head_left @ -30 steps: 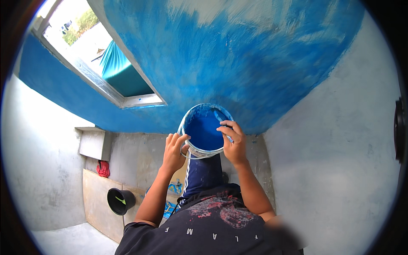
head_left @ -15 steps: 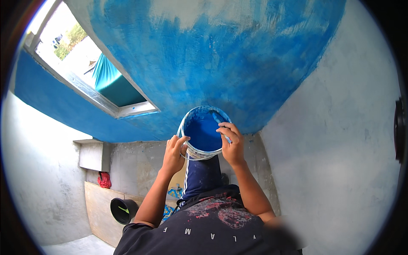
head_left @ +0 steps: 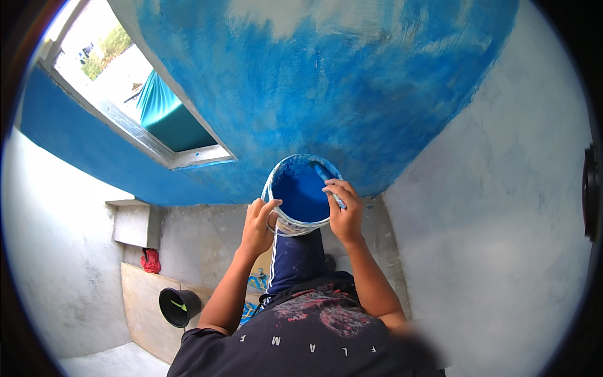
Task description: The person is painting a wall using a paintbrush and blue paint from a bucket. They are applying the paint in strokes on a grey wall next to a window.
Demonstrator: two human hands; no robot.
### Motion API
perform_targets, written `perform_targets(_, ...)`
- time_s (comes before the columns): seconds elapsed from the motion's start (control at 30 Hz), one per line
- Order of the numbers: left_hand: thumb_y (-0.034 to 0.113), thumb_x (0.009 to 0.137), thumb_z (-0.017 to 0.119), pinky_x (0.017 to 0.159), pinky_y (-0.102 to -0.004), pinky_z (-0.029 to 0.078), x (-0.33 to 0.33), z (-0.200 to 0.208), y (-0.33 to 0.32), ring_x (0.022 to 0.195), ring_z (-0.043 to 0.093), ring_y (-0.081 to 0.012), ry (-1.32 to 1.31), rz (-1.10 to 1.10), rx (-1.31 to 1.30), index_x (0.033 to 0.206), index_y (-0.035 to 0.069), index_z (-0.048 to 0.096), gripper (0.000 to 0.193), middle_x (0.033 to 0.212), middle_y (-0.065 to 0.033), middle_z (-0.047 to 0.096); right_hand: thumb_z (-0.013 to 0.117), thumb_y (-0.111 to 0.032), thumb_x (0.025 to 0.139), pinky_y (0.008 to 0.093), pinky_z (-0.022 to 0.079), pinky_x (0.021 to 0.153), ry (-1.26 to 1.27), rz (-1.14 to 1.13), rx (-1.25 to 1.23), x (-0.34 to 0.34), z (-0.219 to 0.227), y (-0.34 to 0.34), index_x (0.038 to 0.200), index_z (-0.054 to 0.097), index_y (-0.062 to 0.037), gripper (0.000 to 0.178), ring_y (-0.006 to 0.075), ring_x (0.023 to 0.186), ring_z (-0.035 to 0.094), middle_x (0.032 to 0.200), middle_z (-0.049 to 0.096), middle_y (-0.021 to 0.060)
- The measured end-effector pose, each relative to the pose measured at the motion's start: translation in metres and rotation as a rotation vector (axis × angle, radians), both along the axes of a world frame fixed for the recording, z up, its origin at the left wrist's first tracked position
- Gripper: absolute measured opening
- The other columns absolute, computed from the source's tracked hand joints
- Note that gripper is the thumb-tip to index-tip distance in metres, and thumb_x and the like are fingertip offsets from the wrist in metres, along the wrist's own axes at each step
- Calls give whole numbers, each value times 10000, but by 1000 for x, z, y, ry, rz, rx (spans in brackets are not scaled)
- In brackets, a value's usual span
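A white bucket (head_left: 270, 188) with blue paint (head_left: 301, 198) inside is held up in front of me, above my knee. My left hand (head_left: 256, 223) grips its left rim, the thumb over the edge and the fingers outside. Between the fingers of my right hand (head_left: 344, 210) is a paintbrush (head_left: 328, 178), its blue-smeared handle slanting across the right rim. The brush's far end sits inside the bucket against the far right wall; its bristles are hard to make out.
Ahead rises a wall (head_left: 326, 94) partly coated in blue, with an open window (head_left: 201, 154) at left. A bare grey wall (head_left: 490, 220) stands on the right. Lower left are a black bucket (head_left: 179, 306), a red cloth (head_left: 151, 261) and a board (head_left: 141, 295).
Both hands, the bucket and the brush keep nearly the same place. The view has shifted slightly, and the brush handle is tilted a little differently.
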State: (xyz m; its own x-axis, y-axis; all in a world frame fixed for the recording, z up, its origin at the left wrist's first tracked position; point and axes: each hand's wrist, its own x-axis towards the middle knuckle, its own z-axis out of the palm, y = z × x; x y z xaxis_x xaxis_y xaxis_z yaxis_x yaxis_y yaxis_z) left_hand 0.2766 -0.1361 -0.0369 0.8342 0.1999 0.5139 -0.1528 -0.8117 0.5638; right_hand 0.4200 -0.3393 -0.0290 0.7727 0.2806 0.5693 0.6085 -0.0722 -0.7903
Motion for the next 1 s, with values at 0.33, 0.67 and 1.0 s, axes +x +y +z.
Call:
perform_targets(0.33,-61,821,643,756,-411,393,-24,31,10,768,523,-286,-115,99,87,1060,48,719,273,787,-69,569,678,-40,1027,271,580,733,810,336,556,-1,10,-10,1144,702,19,132,156,826,725,1129,746,160)
perform_targets(0.67,10,812,743,779,-404,436,-36,66,10,808,569,-303,-195,202,91,974,50,703,172,871,-88,653,749,-202,1041,252,572,667,1017,448,715,2,-17,6,1136,610,-69,214,178,779,740,977,752,114)
perform_targets(1.0,207,780,922,636,-392,352,-24,109,4,610,480,-266,-326,268,186,705,71,537,415,667,-77,540,772,-324,1029,269,510,616,1181,454,766,6,-25,23,1088,633,-113,260,150,669,670,863,733,58)
